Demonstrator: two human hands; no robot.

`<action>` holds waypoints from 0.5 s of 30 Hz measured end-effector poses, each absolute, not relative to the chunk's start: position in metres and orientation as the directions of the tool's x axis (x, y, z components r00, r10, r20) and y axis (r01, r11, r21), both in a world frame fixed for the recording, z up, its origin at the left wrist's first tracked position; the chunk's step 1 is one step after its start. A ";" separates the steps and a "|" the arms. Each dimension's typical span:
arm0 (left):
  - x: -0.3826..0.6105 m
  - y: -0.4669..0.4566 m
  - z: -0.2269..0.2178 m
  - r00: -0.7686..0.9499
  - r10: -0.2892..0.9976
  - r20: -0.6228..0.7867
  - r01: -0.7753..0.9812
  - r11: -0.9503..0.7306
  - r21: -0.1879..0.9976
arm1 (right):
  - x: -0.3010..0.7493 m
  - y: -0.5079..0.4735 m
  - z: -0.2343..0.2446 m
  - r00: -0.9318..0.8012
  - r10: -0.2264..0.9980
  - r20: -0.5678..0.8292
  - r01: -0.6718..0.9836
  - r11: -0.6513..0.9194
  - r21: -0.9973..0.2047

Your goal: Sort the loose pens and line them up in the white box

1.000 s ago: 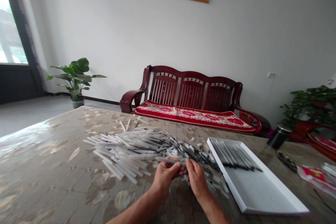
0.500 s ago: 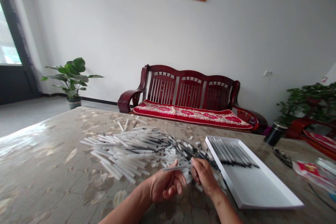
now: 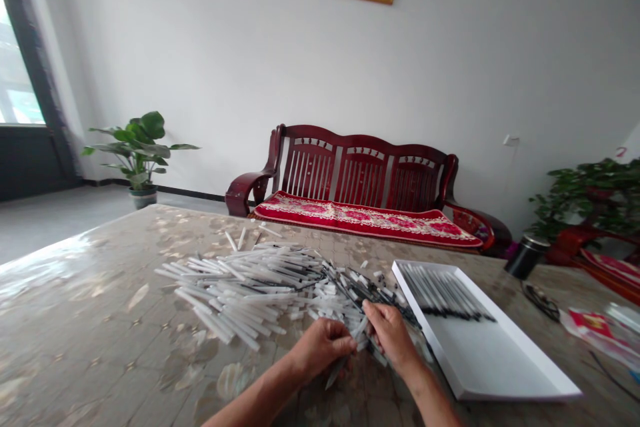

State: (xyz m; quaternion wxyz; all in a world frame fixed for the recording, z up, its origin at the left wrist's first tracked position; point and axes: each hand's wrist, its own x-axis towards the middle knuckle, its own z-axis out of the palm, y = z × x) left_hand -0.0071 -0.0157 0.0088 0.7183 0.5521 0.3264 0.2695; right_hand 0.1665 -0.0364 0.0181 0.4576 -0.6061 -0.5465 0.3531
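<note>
We appear mid-assembly, left hand [image 3: 326, 345] pinching a translucent barrel [image 3: 360, 329], right hand [image 3: 393, 333] clenched around contents we cannot tell; next probably calls for steady alignment.

Your left hand [image 3: 323, 345], open with palm up a moment ago, has turned over and curled around the pen [image 3: 336, 371], which now slants down toward you.

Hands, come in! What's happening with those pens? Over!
Left hand gripping pen. Right hand near its upper end. Loose parts crowded just beyond. White tray partly filled.
</note>
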 end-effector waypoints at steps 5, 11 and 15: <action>-0.009 -0.004 0.011 0.435 0.893 -0.117 -0.370 0.295 0.881 | 0.170 -0.039 0.023 0.131 0.958 0.253 0.594 0.128 -0.794; -0.017 0.010 0.010 0.247 0.949 -0.197 -0.632 0.312 0.709 | 0.162 -0.050 0.028 -0.087 0.961 0.263 0.912 0.183 -0.366; -0.015 0.010 0.007 0.194 0.949 -0.248 -0.639 0.314 0.702 | 0.159 -0.052 0.026 -0.132 0.963 0.236 0.943 0.196 -0.268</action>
